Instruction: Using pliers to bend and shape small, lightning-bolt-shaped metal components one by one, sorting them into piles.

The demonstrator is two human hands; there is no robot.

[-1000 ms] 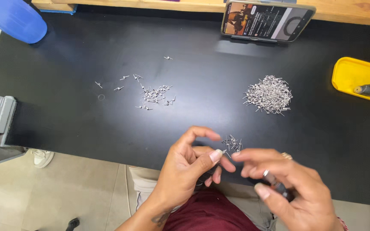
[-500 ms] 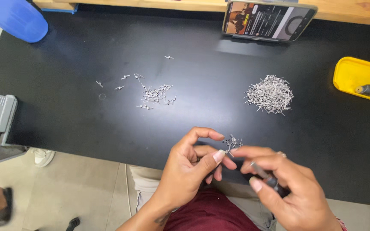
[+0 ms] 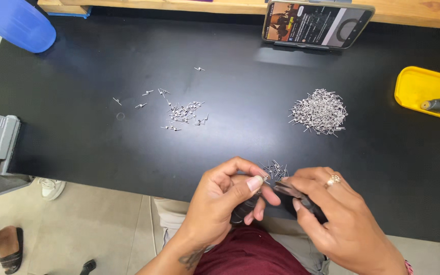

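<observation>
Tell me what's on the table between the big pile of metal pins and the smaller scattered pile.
Nothing: the head view shows bare black table between the big pile and the scattered pile.

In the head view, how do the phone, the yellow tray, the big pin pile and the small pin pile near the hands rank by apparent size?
1. phone
2. yellow tray (partly cut off, so unsure against the phone)
3. big pin pile
4. small pin pile

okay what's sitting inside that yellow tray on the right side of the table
One dark, stubby cylindrical piece lies on its side in the yellow tray. The tray's right end runs out of the picture, so anything there cannot be seen.
</observation>
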